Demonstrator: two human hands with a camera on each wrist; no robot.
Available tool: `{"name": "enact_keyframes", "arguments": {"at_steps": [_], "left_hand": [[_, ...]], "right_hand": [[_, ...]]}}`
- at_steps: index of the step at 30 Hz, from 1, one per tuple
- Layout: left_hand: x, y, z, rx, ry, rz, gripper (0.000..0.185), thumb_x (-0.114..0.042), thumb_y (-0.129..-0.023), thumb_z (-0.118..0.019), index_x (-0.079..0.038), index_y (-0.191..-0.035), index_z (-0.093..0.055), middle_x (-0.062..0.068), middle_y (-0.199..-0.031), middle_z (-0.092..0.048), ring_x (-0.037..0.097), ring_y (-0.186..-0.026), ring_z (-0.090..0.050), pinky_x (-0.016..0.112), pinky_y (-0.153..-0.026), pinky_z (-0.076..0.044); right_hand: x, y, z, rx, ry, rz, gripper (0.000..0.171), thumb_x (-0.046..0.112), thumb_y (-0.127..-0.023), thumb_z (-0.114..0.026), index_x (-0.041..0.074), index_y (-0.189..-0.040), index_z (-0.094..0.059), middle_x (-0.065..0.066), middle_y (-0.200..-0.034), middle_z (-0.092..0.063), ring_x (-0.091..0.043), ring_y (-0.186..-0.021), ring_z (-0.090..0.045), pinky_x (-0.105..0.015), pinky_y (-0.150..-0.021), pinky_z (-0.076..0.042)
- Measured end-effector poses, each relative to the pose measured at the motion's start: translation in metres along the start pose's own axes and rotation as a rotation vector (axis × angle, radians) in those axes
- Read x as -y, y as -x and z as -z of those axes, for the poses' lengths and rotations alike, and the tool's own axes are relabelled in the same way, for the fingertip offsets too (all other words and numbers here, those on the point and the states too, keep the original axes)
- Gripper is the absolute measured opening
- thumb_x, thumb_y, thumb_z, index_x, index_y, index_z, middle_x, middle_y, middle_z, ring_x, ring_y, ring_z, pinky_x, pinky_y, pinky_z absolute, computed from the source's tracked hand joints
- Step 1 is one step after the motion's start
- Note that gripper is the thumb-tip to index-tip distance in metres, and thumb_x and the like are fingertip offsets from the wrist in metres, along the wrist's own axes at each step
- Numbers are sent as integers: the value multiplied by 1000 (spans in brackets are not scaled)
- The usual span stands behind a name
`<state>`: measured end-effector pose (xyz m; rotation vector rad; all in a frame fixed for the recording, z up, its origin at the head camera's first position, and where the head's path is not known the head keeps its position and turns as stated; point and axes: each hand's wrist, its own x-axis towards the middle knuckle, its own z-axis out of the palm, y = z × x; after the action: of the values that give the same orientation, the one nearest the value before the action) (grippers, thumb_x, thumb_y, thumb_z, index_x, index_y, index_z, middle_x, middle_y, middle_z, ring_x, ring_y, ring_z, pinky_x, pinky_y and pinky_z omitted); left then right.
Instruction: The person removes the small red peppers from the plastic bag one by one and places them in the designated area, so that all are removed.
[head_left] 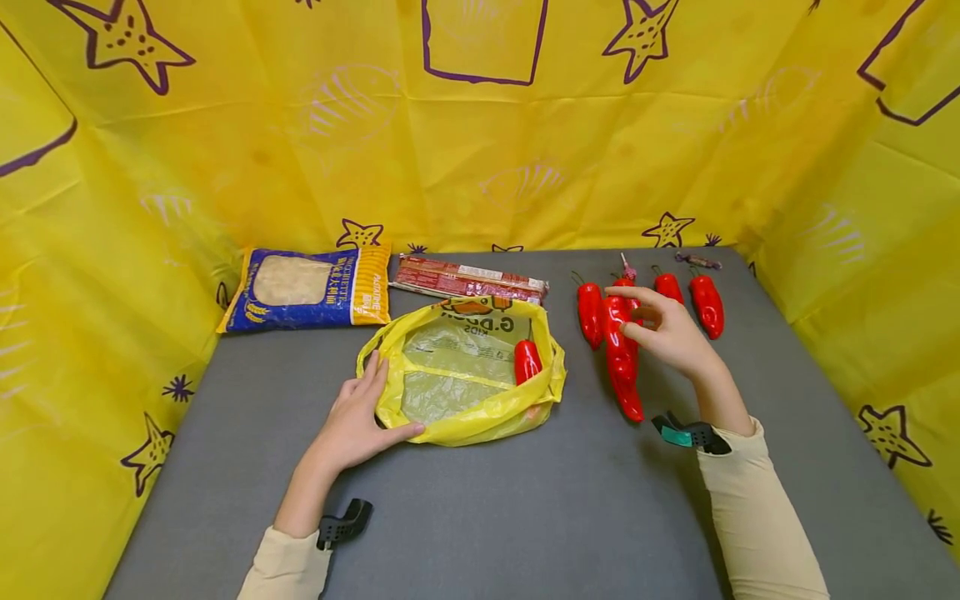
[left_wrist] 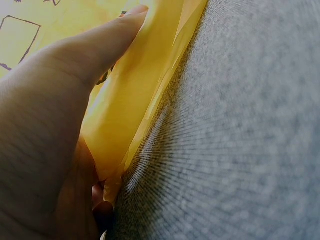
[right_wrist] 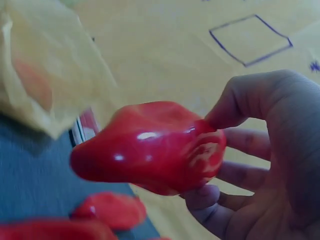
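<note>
A yellow plastic bag [head_left: 480, 421] lies with its mouth wide, one red pepper [head_left: 527, 362] visible inside. My left hand [head_left: 356, 421] rests against the bag's left end, thumb along the front rim and fingers spread on the left edge. In the left wrist view the thumb [left_wrist: 107, 47] extends beside the yellow plastic. My right hand [head_left: 667, 329] holds a long, shiny red pepper [right_wrist: 150, 147] by its broad end, its narrow end pointing away from the palm. Close by are more red peppers [head_left: 590, 314], partly overlapped by the held one in the head view.
Two red peppers [head_left: 707, 306] lie past the right hand, near a small wrapped candy [head_left: 698, 261]. A pink-wrapped lollipop [head_left: 627, 268] is at the back. Behind the bag sits a flat red packet [head_left: 471, 277], with a blue-and-yellow pasta bag [head_left: 303, 287] at left. Yellow printed cloth [head_left: 480, 192] walls the table.
</note>
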<state>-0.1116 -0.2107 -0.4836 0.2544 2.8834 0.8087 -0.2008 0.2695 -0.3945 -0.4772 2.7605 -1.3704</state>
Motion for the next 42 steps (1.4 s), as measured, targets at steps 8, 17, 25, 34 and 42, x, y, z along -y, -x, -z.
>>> {"name": "enact_keyframes", "arguments": {"at_steps": [8, 17, 25, 34, 42], "left_hand": [[0, -2, -2, -3, -3, -11, 128, -74, -83, -76, -4, -170, -14, 13, -179, -2, 46, -149, -29, 69, -115, -33], [-1, -3, -2, -4, 0, -16, 128, -73, -83, -76, -3, -170, -14, 14, -179, -2, 45, -148, -30, 68, -115, -33], [-2, -5, -2, -4, 3, -21, 128, -74, -83, -76, -3, -170, -14, 14, -179, -2, 46, -149, -29, 69, -115, -33], [-4, -3, -5, 0, 14, -31, 127, -74, -84, -76, -3, -170, -15, 15, -179, -3, 47, -148, -30, 71, -114, -34], [-1, 0, -1, -9, -14, -17, 127, -75, -84, -75, -2, -169, -15, 15, -179, -3, 46, -147, -31, 70, -113, -35]], "right_hand": [[-29, 25, 21, -99, -6, -34, 50, 5, -101, -59, 7, -151, -57, -15, -145, -58, -27, -107, -63, -18, -79, -53], [-56, 46, 29, -137, -34, -106, 46, 7, -103, -62, -1, -147, -52, -20, -142, -53, 1, -95, -62, -12, -79, -52], [-78, 58, 28, -69, 48, -179, 49, 14, -106, -62, 3, -152, -52, -29, -144, -55, 9, -93, -61, -17, -76, -54], [-95, 66, 20, -58, 55, -173, 48, 10, -104, -63, -1, -150, -53, -33, -140, -57, 7, -89, -63, -20, -71, -53], [-98, 63, 14, -100, 107, -168, 48, 13, -104, -63, 4, -150, -55, -29, -137, -62, -13, -99, -64, -17, -78, -49]]}}
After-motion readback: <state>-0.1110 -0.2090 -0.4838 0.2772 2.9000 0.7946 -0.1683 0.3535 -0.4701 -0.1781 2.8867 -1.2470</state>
